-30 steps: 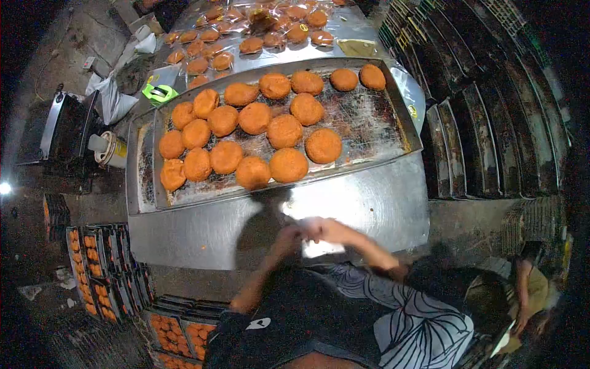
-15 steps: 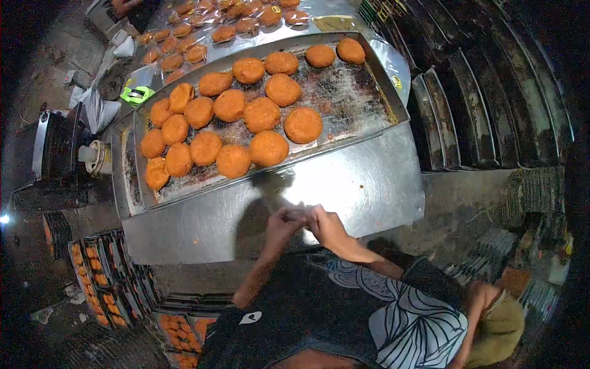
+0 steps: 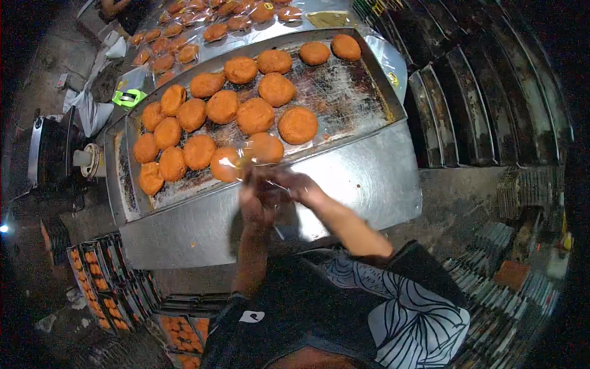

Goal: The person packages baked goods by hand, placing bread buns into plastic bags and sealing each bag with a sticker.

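Round orange-brown buns lie on a worn metal tray. At the tray's near edge, my left hand and my right hand are close together, both smeared by motion. A clear plastic bag shows as shiny glints at the fingers of my left hand, over the two nearest buns. The plastic seems to stretch between both hands, but my right hand's fingers are too blurred to read. Under the hands is a shiny metal tabletop.
Bagged buns cover the far side of the table. A bright green tape dispenser sits left of the tray. Stacked dark trays stand at the right. Racks of buns are at lower left. Another person's arm shows at the top left.
Both hands have moved forward from the bare metal to the tray's near edge. Clear plastic now shows at them, over the nearest buns. The view has shifted slightly.
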`<state>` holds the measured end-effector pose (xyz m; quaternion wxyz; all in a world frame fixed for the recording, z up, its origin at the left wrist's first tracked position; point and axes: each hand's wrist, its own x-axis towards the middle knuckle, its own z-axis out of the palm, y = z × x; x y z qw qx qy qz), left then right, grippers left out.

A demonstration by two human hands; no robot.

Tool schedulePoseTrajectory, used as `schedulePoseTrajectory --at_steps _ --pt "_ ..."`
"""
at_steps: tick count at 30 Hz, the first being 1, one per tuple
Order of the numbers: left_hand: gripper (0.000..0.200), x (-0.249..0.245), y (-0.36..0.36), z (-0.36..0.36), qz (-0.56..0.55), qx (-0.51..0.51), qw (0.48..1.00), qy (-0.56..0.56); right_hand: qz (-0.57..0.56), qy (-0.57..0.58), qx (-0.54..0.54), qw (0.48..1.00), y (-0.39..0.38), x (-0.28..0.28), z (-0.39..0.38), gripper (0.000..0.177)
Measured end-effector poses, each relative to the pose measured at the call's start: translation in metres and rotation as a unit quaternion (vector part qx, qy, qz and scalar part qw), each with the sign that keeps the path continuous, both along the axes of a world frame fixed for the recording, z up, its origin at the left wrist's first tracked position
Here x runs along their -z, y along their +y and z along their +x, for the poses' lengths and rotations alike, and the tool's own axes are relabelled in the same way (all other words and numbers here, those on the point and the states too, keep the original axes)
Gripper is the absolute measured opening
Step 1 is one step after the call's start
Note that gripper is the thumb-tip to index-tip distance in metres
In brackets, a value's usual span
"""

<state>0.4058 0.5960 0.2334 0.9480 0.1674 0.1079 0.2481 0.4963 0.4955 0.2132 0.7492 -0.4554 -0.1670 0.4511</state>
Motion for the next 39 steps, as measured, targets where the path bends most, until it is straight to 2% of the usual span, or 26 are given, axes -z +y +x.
schedulePoseTrajectory --at_steps 1,2,3,4,5,7,8,10,11,12,13,14,15,16,18,19,22,24,26,27,30,31,32,35,37,39 --pt "0.037 0.006 0.012 0.002 -0.009 0.007 0.998 -0.063 -0.055 -0.251 -0.06 0.965 0.002 -0.009 0.016 0.051" --pt "0.037 0.005 0.024 0.005 -0.009 0.002 0.998 -0.059 -0.182 -0.473 0.046 0.861 0.019 -0.024 0.051 0.055" --pt "0.035 0.001 0.036 0.006 0.033 -0.085 0.995 0.044 -0.291 -0.654 0.147 0.682 0.034 -0.033 0.083 0.06" --pt "0.033 -0.003 0.043 0.004 0.075 -0.169 0.972 0.147 -0.291 -0.65 0.144 0.687 0.032 -0.028 0.09 0.06" --pt "0.033 -0.009 0.048 0.003 0.078 -0.169 0.971 0.15 -0.302 -0.605 0.128 0.726 0.028 -0.02 0.098 0.057" --pt "0.032 -0.023 0.061 0.004 -0.069 -0.199 0.972 0.106 -0.316 -0.51 0.099 0.793 0.025 -0.016 0.109 0.054" --pt "0.034 -0.027 0.064 0.004 -0.065 -0.218 0.969 0.097 -0.323 -0.463 0.081 0.821 0.025 -0.019 0.11 0.053" --pt "0.035 -0.018 0.068 0.001 -0.068 -0.235 0.967 0.069 -0.241 -0.399 0.214 0.858 0.008 -0.028 0.081 0.053" --pt "0.037 -0.016 0.071 0.002 -0.068 -0.252 0.965 0.039 -0.099 -0.222 0.231 0.942 0.01 -0.042 0.06 0.054" --pt "0.043 -0.032 0.059 0.011 -0.071 -0.277 0.954 0.086 -0.107 -0.401 0.24 0.877 0.012 -0.051 0.046 0.06" --pt "0.043 -0.017 0.047 0.019 -0.066 -0.284 0.953 0.08 -0.112 -0.394 0.236 0.881 0.021 -0.071 0.027 0.07" --pt "0.047 0.013 0.034 0.025 0.146 -0.322 0.933 0.071 -0.113 -0.381 0.271 0.877 0.03 -0.084 0.019 0.068" --pt "0.052 0.028 0.027 0.028 0.349 -0.347 0.868 0.062 -0.114 -0.367 0.304 0.872 0.035 -0.092 0.013 0.066" --pt "0.052 0.011 0.024 0.027 0.351 -0.356 0.864 0.06 -0.106 -0.37 0.298 0.873 0.033 -0.089 0.008 0.066" --pt "0.063 -0.038 0.022 0.025 0.226 -0.283 0.928 0.091 -0.104 -0.448 0.255 0.851 0.022 -0.076 -0.001 0.057" --pt "0.063 -0.037 0.023 0.022 0.226 -0.292 0.925 0.085 -0.064 -0.497 0.252 0.828 0.013 -0.075 -0.01 0.05" --pt "0.083 -0.039 0.019 0.004 0.257 -0.21 0.941 0.071 -0.016 -0.47 0.27 0.84 0.013 -0.078 -0.025 0.046" --pt "0.084 -0.051 0.016 -0.002 0.246 -0.174 0.951 0.064 -0.039 -0.42 0.356 0.834 0.019 -0.086 -0.024 0.048" --pt "0.089 -0.067 0.01 -0.004 0.239 -0.135 0.959 0.07 -0.027 -0.383 0.365 0.848 0.024 -0.087 -0.032 0.049" --pt "0.089 -0.068 0.011 -0.006 0.239 -0.142 0.958 0.068 -0.019 -0.344 0.374 0.861 0.026 -0.087 -0.036 0.05" --pt "0.088 -0.069 0.019 -0.021 0.194 -0.02 0.981 -0.009 -0.005 -0.325 0.338 0.883 0.02 -0.081 -0.06 0.06" --pt "0.077 -0.017 0.021 -0.02 0.147 0.026 0.988 -0.032 0.001 -0.331 0.332 0.883 0.02 -0.082 -0.065 0.065" --pt "0.07 -0.023 0.005 -0.027 0.118 -0.005 0.993 0.005 -0.009 -0.328 0.334 0.884 0.022 -0.078 -0.065 0.076" --pt "0.058 -0.011 -0.009 -0.038 0.074 0.001 0.995 0.063 0.0 -0.267 0.367 0.891 0.038 -0.096 -0.071 0.075" --pt "0.053 -0.006 -0.006 -0.042 0.064 0.038 0.994 0.078 -0.028 -0.268 0.301 0.915 0.032 -0.096 -0.077 0.062" --pt "0.064 -0.019 0.008 -0.044 -0.063 -0.029 0.994 -0.09 -0.066 -0.363 0.276 0.887 0.022 -0.071 -0.084 0.061"
